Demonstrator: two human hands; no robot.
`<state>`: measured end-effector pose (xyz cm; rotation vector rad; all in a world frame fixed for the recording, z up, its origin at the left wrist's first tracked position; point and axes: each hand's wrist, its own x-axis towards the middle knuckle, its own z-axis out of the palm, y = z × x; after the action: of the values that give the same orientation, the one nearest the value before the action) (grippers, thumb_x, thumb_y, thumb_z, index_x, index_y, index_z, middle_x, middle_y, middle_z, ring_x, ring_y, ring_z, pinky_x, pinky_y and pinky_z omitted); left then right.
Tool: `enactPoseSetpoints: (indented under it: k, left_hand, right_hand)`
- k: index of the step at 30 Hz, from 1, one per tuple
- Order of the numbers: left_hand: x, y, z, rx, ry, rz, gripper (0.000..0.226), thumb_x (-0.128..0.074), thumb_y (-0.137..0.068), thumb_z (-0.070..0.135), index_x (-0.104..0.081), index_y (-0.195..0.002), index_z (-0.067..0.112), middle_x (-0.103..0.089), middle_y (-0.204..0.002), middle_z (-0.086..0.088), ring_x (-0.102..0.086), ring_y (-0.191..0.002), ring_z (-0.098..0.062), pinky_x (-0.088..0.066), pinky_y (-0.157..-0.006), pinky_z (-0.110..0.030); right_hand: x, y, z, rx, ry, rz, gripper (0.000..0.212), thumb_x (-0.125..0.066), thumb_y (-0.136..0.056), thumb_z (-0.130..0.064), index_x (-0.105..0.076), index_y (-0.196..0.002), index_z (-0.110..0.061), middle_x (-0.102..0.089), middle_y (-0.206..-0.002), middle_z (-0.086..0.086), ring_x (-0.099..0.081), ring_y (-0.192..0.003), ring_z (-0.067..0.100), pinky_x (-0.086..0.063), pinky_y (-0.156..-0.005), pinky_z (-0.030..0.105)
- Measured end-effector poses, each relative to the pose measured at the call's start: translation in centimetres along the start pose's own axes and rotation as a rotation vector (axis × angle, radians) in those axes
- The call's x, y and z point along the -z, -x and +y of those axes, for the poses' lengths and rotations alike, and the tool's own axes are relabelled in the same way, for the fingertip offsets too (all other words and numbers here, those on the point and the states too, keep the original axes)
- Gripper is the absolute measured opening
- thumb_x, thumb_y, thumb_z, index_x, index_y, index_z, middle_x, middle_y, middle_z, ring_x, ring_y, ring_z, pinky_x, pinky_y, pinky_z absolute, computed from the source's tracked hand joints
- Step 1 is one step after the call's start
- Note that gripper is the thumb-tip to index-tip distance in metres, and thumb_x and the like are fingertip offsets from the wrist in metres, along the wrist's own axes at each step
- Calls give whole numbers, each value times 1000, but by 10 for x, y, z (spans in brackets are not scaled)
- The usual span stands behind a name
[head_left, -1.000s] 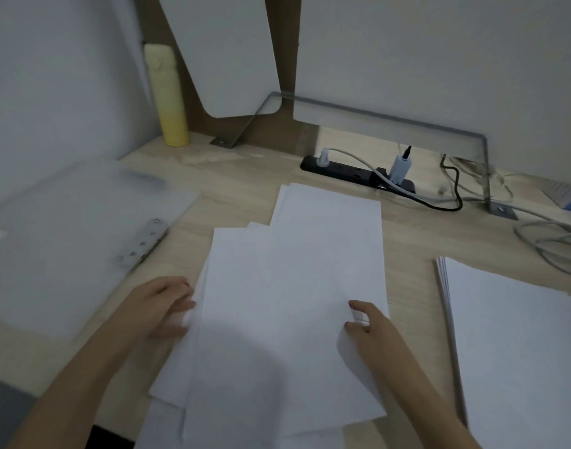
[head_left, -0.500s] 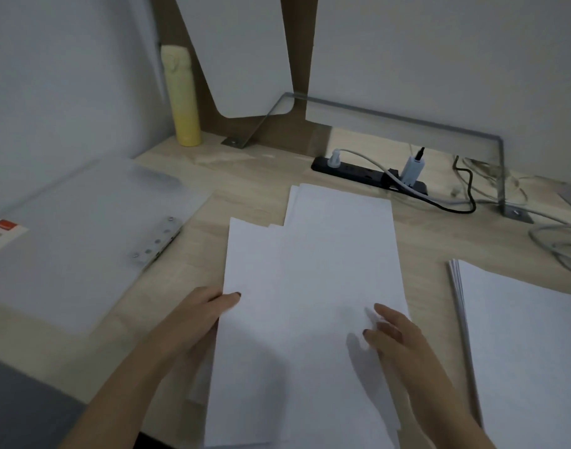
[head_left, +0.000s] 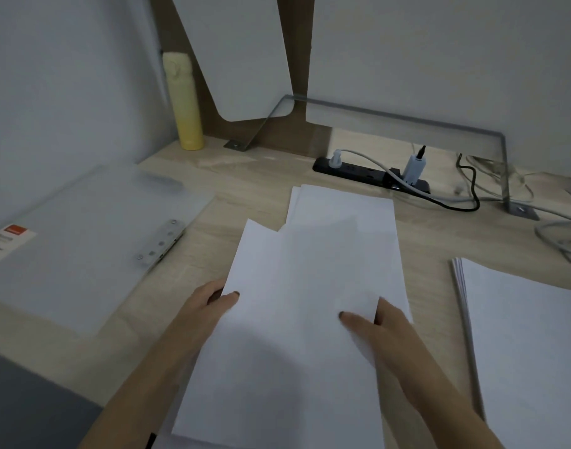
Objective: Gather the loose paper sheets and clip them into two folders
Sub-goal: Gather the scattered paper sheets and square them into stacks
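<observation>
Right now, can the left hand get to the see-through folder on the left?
Probably yes: the left hand is beside the folder with bare desk between, but it grips the loose sheets.

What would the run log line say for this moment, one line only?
stage: gathering sheets | left hand: gripping loose sheets | right hand: gripping same | folder: untouched, left | second stack: right

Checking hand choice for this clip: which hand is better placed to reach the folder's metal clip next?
Probably the left hand. It grips the left edge of the loose sheets, on the side of the translucent folder and its metal clip. The right hand lies on the far side, on the sheets.
</observation>
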<state>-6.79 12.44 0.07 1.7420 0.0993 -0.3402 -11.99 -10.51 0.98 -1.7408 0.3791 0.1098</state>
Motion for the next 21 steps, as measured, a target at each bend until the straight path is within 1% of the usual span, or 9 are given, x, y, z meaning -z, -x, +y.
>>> enactPoseSetpoints:
  k: [3,6,8,11,12,14,17,19,21]
  left_hand:
    - [-7,-5,5,-45,55,70,19,-51,-92,9,-64,-93,23,-68,-97,5,-63,-84,-8,-47,-71,-19]
    - [-17,-21,17,-108,29,94,25,-49,-93,8,-59,-112,22,-62,-104,16,-57,-92,5,-44,-70,-7]
    - [-27,-33,26,-121,-2,72,29,-48,-93,9,-57,-118,20,-61,-108,14,-57,-97,2,-43,-69,-4]
    - [-45,-51,34,-132,-57,9,28,-47,-94,10,-56,-117,24,-59,-119,10,-55,-111,5,-43,-78,-6]
    - [-51,-56,33,-121,-92,-10,30,-47,-95,12,-53,-121,25,-55,-125,10,-52,-114,8,-44,-87,-9]
    - [-61,-70,29,-81,-189,-32,44,-49,-95,16,-40,-138,16,-38,-145,3,-38,-133,-6,-32,-109,-23]
    - [-69,-81,25,-55,-195,-22,53,-51,-94,15,-32,-143,9,-27,-152,-5,-28,-140,-17,-23,-113,-29]
    - [-70,-85,26,-12,-108,-29,52,-51,-94,15,-34,-143,9,-31,-150,-4,-31,-139,-17,-24,-112,-28]
    - [-69,-89,24,28,-57,-40,52,-55,-90,19,-41,-139,10,-40,-145,-2,-40,-133,-18,-29,-113,-33]
  right_hand:
    - [11,-15,-15,98,-104,112,11,-59,-87,-7,-66,-93,-12,-70,-78,-6,-67,-75,14,-47,-58,17]
    - [36,-40,-32,146,-202,190,20,-54,-89,-4,-63,-104,-13,-70,-92,-2,-66,-80,9,-48,-63,20]
    - [50,-61,-37,137,-159,216,23,-53,-91,-6,-60,-111,-14,-66,-93,-3,-62,-81,9,-45,-63,23]
    - [66,-94,-27,39,18,232,25,-53,-90,-7,-58,-114,-7,-63,-101,6,-58,-76,13,-43,-61,25]
    - [68,-101,-22,-5,61,238,27,-54,-89,-7,-56,-116,-4,-62,-111,12,-59,-82,19,-44,-66,27]
    - [74,-113,-12,-71,96,264,45,-57,-89,-9,-46,-131,-2,-50,-133,19,-55,-110,32,-40,-82,30]
    - [77,-125,-2,-112,2,261,58,-56,-89,-7,-33,-142,-3,-40,-141,17,-43,-126,34,-36,-98,36]
    - [80,-126,-1,-146,-78,251,43,-56,-88,-5,-46,-130,-3,-51,-122,16,-53,-110,33,-41,-91,36]
    - [82,-120,-6,-179,-117,222,4,-56,-86,-4,-55,-83,-8,-48,-77,13,-49,-62,23,-36,-62,30]
